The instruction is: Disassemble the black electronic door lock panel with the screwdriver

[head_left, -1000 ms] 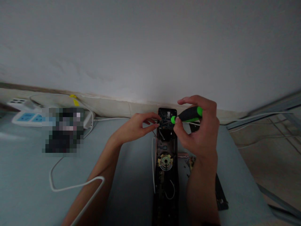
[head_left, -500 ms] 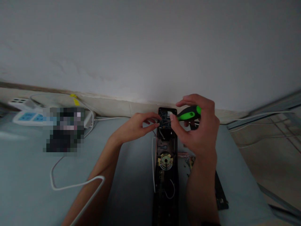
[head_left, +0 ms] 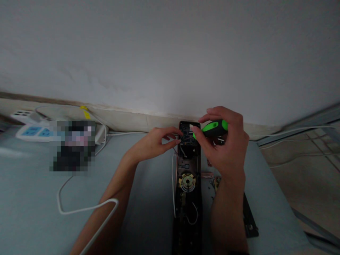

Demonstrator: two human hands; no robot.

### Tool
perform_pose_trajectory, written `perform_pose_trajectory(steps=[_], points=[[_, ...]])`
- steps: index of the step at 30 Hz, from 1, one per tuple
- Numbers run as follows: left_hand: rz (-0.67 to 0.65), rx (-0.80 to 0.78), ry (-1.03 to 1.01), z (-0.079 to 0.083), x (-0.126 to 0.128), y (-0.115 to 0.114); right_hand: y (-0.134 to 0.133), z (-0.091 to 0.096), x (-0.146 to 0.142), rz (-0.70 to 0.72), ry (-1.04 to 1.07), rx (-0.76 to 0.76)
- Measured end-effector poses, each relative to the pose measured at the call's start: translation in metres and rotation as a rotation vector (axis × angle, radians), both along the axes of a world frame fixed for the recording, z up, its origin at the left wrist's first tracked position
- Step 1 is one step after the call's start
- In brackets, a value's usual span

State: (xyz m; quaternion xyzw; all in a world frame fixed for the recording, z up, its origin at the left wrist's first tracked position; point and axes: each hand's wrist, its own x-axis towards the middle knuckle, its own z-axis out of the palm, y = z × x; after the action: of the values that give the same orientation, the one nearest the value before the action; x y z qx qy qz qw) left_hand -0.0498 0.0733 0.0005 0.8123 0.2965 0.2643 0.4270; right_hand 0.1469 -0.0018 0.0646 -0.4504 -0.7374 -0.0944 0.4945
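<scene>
A long black electronic device housing, its inside exposed, stretches from the wall toward me. It holds a round metal speaker and dark circuitry at its far end. My right hand grips a green-and-black screwdriver between thumb and fingers, over that far end; the tip is hidden. My left hand has thumb and fingertips drawn together at the far left edge of the housing, seemingly holding it there. Thin wires curl inside the housing.
A flat black part and small loose pieces lie right of the housing, partly behind my right forearm. A white power strip stands at left. A white cable crosses over my left forearm. The wall rises just behind.
The screwdriver has turned in my right fingers, its green grip panel now facing upward. My right thumb has shifted slightly; my left hand stays in place.
</scene>
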Motion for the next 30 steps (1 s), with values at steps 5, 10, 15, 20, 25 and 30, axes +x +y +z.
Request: perform_pose_trajectory(steps=[5,10,15,20,25,30], points=[[-0.002,0.004,0.0,-0.0002,-0.0006,-0.0001,-0.001,0.0012,0.0006,0.088,-0.022,0.004],[-0.014,0.017,-0.01,-0.0019,-0.0003,0.0005,0.0011,-0.0002,-0.0031,0.034,-0.03,-0.002],[-0.013,0.014,-0.004,-0.0004,0.0,0.0,0.0026,-0.0013,-0.0024,0.062,-0.032,0.017],[-0.012,0.017,0.008,0.0002,-0.0008,-0.0003,0.0013,0.0002,-0.002,0.077,-0.051,0.021],[-0.011,0.035,0.002,-0.0018,-0.0009,0.0006,0.0008,-0.001,-0.003,0.025,-0.011,-0.016],[-0.016,0.02,-0.007,-0.0008,-0.0007,0.0,-0.0004,-0.0007,-0.0013,0.09,-0.026,-0.036]])
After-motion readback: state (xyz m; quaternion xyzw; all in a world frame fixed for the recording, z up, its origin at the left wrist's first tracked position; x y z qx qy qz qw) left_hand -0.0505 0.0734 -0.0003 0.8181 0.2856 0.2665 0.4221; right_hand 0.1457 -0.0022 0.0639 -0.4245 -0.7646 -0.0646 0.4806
